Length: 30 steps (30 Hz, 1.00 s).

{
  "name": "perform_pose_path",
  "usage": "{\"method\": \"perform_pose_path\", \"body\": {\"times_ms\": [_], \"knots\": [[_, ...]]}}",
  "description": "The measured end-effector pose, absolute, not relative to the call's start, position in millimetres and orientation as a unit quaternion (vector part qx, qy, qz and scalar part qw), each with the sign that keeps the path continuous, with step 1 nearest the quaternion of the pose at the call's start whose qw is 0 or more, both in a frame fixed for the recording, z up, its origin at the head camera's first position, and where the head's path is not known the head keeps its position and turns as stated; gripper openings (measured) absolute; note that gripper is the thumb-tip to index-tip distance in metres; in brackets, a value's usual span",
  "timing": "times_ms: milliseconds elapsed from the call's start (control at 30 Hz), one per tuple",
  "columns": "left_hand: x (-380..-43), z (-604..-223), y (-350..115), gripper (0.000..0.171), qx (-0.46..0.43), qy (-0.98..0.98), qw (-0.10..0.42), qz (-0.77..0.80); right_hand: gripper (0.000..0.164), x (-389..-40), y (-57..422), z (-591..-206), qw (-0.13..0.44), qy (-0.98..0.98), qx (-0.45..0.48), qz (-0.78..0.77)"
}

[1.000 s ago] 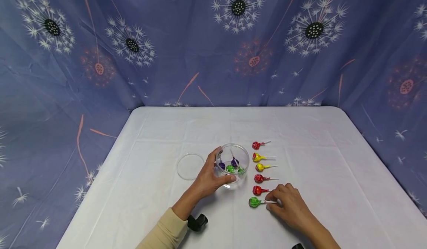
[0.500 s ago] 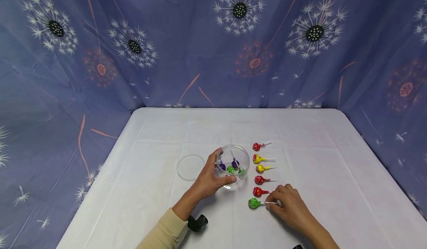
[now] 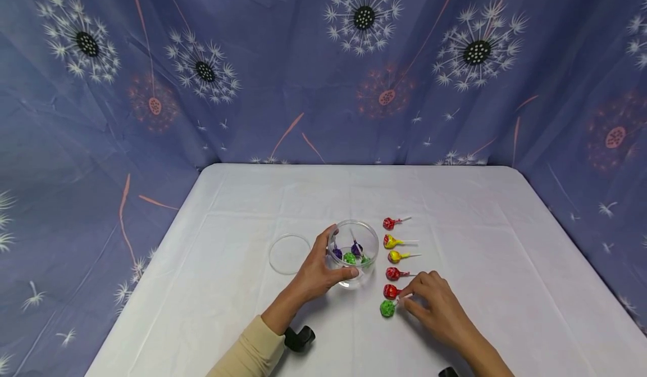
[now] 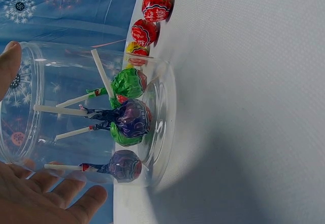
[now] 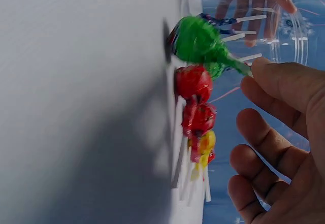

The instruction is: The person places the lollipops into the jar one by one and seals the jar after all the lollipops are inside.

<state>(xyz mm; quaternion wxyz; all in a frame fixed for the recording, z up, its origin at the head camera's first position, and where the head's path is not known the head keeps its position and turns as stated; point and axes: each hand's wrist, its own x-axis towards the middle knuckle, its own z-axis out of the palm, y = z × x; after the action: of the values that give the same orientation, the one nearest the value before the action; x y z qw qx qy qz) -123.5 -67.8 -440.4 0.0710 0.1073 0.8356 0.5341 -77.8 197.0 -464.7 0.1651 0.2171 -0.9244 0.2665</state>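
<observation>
My left hand (image 3: pixel 317 273) grips a clear plastic jar (image 3: pixel 374 234) from its left side, thumb across the front. Inside, purple lollipops (image 4: pixel 133 118) and green lollipops (image 4: pixel 130 83) stand heads down, sticks toward the open mouth. To the jar's right, my right hand (image 3: pixel 438 312) pinches the stick of a green lollipop (image 3: pixel 387 309) between thumb and index finger. In the right wrist view its stick end tilts up, with the head low over the cloth. Just beyond it lies a red lollipop (image 3: pixel 391 291), close to the fingertips.
Farther back in the same column lie more red lollipops (image 3: pixel 392 274) and yellow lollipops (image 3: pixel 393 257), sticks pointing right. A clear round lid (image 3: pixel 270 253) lies left of the jar on the white tablecloth (image 3: pixel 505 242). Behind the table hangs a blue dandelion-print curtain (image 3: pixel 283 68).
The right hand has raised the green lollipop's stick from lying flat to a tilt, and its fingers have shifted slightly back and left. The left hand still holds the jar in place.
</observation>
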Motion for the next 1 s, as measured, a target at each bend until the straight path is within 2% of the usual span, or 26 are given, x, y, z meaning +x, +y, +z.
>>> {"method": "perform_pose_path", "body": {"times_ms": [267,667,867,1000], "knots": [[-123.7,-441.8,-68.7,0.098,0.108,0.836,0.069,0.533,0.026,-82.6,188.5,-445.0,0.163,-0.92,0.227,0.273],[-124.0,-440.5,-68.8,0.098,0.107,0.836,0.069,0.533,0.017,-104.1,176.8,-389.3,0.185,-0.911,0.227,0.289],[-124.0,-440.3,-68.5,0.098,0.107,0.838,0.066,0.532,0.017,-118.1,166.3,-367.1,0.216,-0.891,0.274,0.291],[-124.3,-441.0,-68.7,0.098,0.109,0.837,0.067,0.533,0.014,-126.1,155.8,-360.8,0.212,-0.883,0.293,0.299]]}}
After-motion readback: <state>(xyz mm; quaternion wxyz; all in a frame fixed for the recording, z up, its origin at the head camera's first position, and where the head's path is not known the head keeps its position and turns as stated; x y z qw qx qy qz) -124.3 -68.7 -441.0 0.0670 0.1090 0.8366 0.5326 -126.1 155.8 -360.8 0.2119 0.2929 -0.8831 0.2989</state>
